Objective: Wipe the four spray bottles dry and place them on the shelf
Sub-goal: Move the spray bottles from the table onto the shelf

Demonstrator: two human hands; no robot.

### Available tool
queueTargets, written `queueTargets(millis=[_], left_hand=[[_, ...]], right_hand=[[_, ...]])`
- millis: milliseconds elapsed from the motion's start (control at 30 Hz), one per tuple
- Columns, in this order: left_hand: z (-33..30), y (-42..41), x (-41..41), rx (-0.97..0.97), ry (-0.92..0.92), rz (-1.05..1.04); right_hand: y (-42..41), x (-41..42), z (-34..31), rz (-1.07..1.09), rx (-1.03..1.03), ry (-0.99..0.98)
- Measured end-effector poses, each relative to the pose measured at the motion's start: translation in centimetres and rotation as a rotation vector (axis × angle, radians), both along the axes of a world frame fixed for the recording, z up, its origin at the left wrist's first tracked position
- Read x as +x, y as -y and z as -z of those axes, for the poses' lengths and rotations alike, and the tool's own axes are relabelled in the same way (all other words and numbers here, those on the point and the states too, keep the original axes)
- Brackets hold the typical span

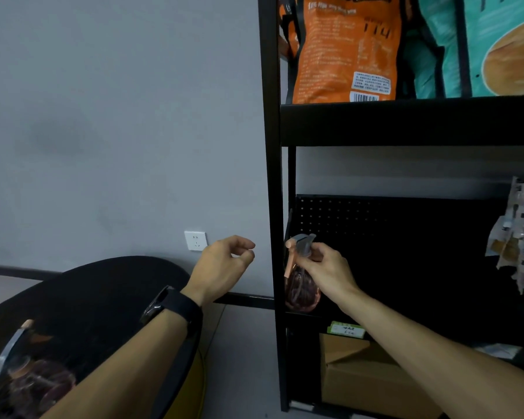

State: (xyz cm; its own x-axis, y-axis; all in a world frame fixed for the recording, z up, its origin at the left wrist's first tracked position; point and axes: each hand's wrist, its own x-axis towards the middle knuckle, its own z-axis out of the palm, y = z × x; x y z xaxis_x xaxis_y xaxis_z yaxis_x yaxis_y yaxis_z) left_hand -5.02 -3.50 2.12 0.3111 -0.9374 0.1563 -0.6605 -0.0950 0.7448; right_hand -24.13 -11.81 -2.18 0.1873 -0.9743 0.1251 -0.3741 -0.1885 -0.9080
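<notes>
Right hand (324,269) grips neck of pink spray bottle (301,290) just below its grey trigger head, bottle upright, long axis vertical, base at or just above black shelf (406,122) board; contact not clear. Bottle sits just inside shelf's left post. Left hand (224,264) hangs outside that post, fingers loosely curled, holding nothing. 1 more spray bottle (34,379) lies on round black bench (103,285), well left of shelf, nearer left hand.
</notes>
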Motion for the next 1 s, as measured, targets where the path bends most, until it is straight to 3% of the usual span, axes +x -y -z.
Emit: queueTargets(millis=[433,1000], left_hand=[[-5.5,-6.4,0.4,-0.075,0.003,-0.052],[-8.4,-16.9,7.9,-0.138,0.079,-0.245]], right_hand=[[-4.7,-1.5,-6.9,0.063,-0.177,-0.041],[-12.1,11.1,-10.6,-0.327,-0.158,-0.014]])
